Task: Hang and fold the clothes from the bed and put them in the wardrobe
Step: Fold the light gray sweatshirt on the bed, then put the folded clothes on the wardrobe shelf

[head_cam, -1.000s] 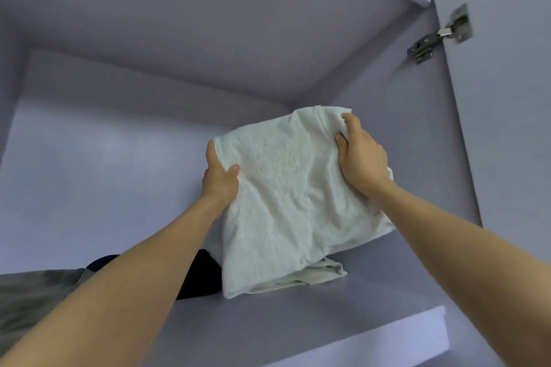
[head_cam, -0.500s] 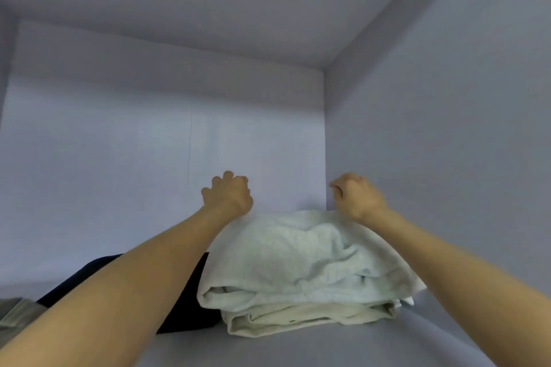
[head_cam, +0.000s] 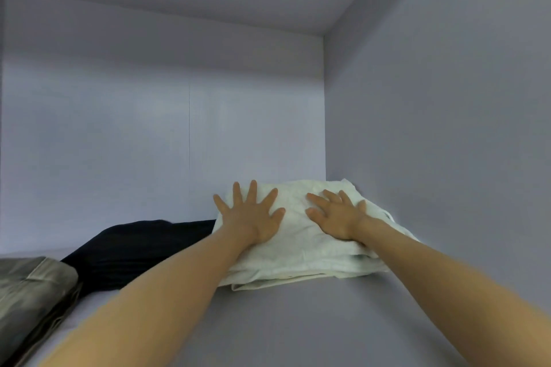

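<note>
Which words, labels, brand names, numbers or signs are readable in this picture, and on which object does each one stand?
None: no text can be read anywhere.
The white folded garment, the black garment, the grey folded garment and the wardrobe walls show no print, tag or label.
</note>
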